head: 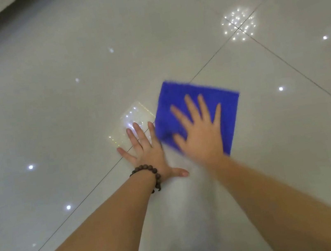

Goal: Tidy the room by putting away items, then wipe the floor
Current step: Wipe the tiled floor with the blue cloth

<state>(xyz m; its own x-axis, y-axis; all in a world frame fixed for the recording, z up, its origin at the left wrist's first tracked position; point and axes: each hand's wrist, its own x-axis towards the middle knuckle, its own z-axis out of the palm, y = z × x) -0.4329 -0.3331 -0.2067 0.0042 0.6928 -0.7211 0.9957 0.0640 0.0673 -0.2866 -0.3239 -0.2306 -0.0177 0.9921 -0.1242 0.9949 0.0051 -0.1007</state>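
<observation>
Blue cloth — square, lying flat on the floor, edges blurred. Right hand presses on it, fingers straight and spread. Floor: glossy pale tiles with thin dark grout lines — bright ceiling-light reflections scattered across the surface.

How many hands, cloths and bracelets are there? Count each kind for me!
Hands: 2, the left hand flat on the floor and the right hand flat on the cloth
Blue cloths: 1
Bead bracelets: 1, on the left wrist
Total: 4
</observation>
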